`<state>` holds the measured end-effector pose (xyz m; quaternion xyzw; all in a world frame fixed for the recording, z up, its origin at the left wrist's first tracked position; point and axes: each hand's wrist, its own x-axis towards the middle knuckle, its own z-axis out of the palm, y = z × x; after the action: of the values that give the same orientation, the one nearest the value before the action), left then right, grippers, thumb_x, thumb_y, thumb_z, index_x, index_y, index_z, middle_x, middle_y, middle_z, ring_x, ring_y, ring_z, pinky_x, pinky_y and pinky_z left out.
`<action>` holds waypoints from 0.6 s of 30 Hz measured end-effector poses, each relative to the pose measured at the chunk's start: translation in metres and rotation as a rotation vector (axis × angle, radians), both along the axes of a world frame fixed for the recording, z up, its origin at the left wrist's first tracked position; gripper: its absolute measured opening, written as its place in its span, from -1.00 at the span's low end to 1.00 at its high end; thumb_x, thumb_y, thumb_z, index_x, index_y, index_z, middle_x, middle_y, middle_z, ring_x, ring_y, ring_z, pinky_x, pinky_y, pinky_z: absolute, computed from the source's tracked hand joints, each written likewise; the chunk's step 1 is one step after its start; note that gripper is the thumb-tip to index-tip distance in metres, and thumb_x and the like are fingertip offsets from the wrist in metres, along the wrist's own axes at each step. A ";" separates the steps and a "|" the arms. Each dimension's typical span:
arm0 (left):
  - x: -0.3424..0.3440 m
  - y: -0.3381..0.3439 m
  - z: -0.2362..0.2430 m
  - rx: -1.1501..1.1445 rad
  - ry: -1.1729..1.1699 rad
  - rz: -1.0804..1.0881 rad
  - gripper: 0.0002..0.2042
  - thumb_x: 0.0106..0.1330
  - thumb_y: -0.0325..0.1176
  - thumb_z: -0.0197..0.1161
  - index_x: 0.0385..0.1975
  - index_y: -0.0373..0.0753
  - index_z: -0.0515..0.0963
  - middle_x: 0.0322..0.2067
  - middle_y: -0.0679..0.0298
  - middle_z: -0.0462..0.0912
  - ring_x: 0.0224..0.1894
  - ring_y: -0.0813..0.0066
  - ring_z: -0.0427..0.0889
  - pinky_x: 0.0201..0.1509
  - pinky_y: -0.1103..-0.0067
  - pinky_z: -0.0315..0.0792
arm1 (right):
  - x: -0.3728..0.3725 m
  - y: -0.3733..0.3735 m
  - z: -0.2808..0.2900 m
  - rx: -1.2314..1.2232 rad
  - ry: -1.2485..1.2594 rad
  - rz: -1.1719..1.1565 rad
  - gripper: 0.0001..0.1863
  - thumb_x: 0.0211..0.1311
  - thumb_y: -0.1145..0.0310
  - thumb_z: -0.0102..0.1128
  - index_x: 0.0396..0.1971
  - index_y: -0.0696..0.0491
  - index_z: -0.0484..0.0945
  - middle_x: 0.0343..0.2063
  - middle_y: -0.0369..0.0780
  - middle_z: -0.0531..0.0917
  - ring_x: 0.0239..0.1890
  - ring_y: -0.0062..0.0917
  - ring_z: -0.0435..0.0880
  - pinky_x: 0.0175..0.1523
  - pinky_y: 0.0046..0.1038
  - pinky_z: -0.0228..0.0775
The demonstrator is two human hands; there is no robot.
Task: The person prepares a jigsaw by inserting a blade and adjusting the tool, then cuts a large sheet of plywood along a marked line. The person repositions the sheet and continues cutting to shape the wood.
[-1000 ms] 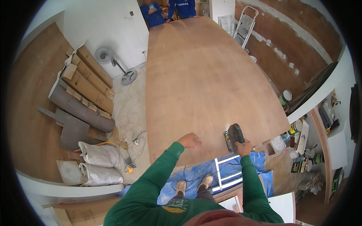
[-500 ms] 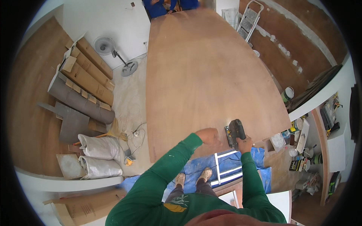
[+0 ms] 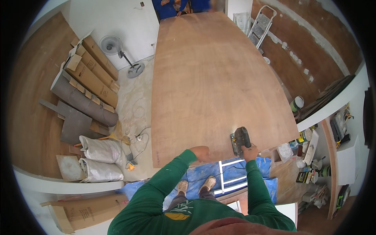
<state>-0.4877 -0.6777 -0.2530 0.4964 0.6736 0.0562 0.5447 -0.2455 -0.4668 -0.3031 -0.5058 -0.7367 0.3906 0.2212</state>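
Observation:
A large brown plywood sheet [image 3: 211, 86] stretches away in front of me. Near its close edge, right of centre, my right hand [image 3: 250, 152] is closed round a dark power tool with a flat base, which looks like a jigsaw [image 3: 242, 138]. Its base faces left, and the tool is over the sheet. My left hand [image 3: 201, 153] is at the sheet's near edge, left of the jigsaw and apart from it. The fingers of that hand look curled together and point down; anything between them is too small to make out.
Under the near edge lie a blue tarp [image 3: 156, 188] and a white metal frame [image 3: 221, 176]. To the left are a fan [image 3: 135, 69], long cartons [image 3: 94, 80] and white sacks [image 3: 102, 149]. Paint cans [image 3: 304, 136] and a stepladder [image 3: 260, 28] stand right. People in blue [image 3: 167, 9] are at the far end.
My left hand has moved left and back toward me, to the sheet's near edge. The right hand and jigsaw have shifted slightly left. The whole view has moved a little.

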 end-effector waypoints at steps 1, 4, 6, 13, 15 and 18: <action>-0.006 -0.002 -0.005 0.032 0.004 0.037 -0.51 0.22 0.11 0.37 -0.33 -0.32 0.75 -0.34 -0.04 0.76 -0.31 0.05 0.72 -0.13 0.26 0.56 | 0.000 0.000 0.000 -0.004 -0.010 -0.001 -0.67 -0.08 0.28 0.41 -0.39 0.27 0.71 -0.49 0.05 0.74 -0.40 -0.11 0.76 -0.18 -0.17 0.57; -0.025 -0.009 -0.025 0.070 0.058 0.111 -0.53 0.22 0.07 0.39 -0.28 -0.32 0.76 -0.33 -0.03 0.77 -0.28 0.06 0.74 -0.11 0.26 0.57 | 0.000 0.001 0.000 -0.020 -0.021 -0.005 -0.66 -0.07 0.27 0.40 -0.39 0.27 0.71 -0.48 0.06 0.74 -0.39 -0.10 0.76 -0.17 -0.17 0.57; -0.033 -0.014 -0.043 0.060 0.211 0.123 -0.56 0.24 0.02 0.38 -0.23 -0.30 0.78 -0.31 -0.03 0.78 -0.26 0.05 0.75 -0.09 0.26 0.57 | 0.000 0.002 -0.001 -0.025 -0.021 -0.003 -0.65 -0.07 0.26 0.40 -0.39 0.27 0.71 -0.48 0.06 0.74 -0.39 -0.10 0.77 -0.17 -0.17 0.57; -0.018 -0.056 -0.114 0.175 0.172 0.205 -0.52 0.25 0.08 0.35 -0.26 -0.31 0.77 -0.28 -0.07 0.77 -0.17 -0.04 0.74 0.00 0.22 0.56 | 0.000 0.002 -0.002 0.006 -0.011 0.000 -0.64 -0.08 0.24 0.38 -0.39 0.27 0.70 -0.48 0.08 0.73 -0.39 -0.07 0.77 -0.17 -0.16 0.58; -0.011 -0.068 -0.122 0.139 0.197 0.192 -0.52 0.26 0.10 0.34 -0.20 -0.28 0.77 -0.20 -0.08 0.77 -0.11 -0.07 0.73 0.06 0.22 0.56 | 0.000 0.001 0.000 0.011 -0.022 -0.001 -0.64 -0.08 0.24 0.38 -0.40 0.27 0.71 -0.49 0.07 0.73 -0.40 -0.09 0.76 -0.18 -0.17 0.57; -0.003 -0.082 -0.124 0.136 0.255 0.157 -0.52 0.26 0.09 0.35 -0.04 -0.20 0.74 -0.04 -0.10 0.73 0.11 -0.10 0.64 0.18 0.21 0.52 | 0.000 0.000 0.002 0.037 -0.039 0.000 -0.64 -0.07 0.24 0.39 -0.40 0.27 0.71 -0.51 0.03 0.73 -0.42 -0.14 0.76 -0.21 -0.19 0.56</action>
<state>-0.4908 -0.7593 -0.3766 0.4812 0.7685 0.0805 0.4139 -0.2458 -0.4667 -0.3009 -0.5092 -0.7479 0.3670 0.2159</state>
